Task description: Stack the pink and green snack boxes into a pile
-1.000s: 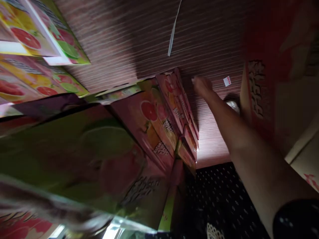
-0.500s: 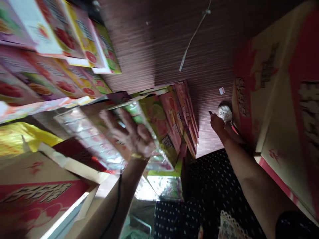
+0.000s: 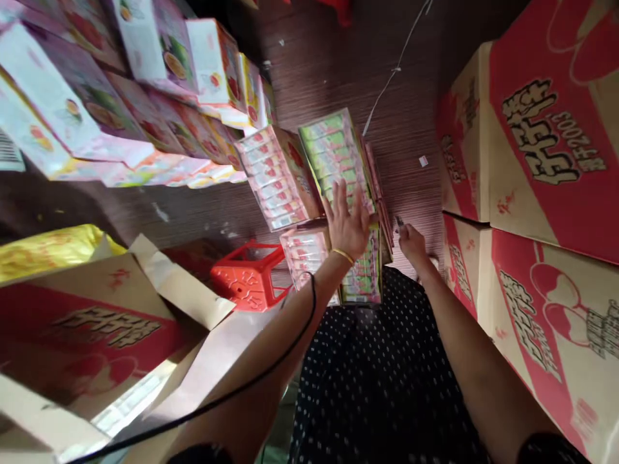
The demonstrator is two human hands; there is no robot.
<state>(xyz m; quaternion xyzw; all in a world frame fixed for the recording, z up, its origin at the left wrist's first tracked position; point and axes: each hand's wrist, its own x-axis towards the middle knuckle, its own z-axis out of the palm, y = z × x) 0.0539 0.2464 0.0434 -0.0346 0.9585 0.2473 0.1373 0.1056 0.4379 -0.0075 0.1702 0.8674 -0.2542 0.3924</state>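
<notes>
Green-striped packs [image 3: 338,158], wrapped in clear film, lie on the wooden floor [image 3: 309,71] against a pink-striped bundle [image 3: 275,177]. Left hand [image 3: 348,222] rests flat, fingers spread, on their near edge. Right hand [image 3: 411,241] is closed around a small dark tool [image 3: 399,222] beside tall cartons [image 3: 532,161]; a narrow strip of floor separates them.

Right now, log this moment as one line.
left hand: flat on green packet tray | right hand: small dark object, grip unclear | red stool left
</notes>
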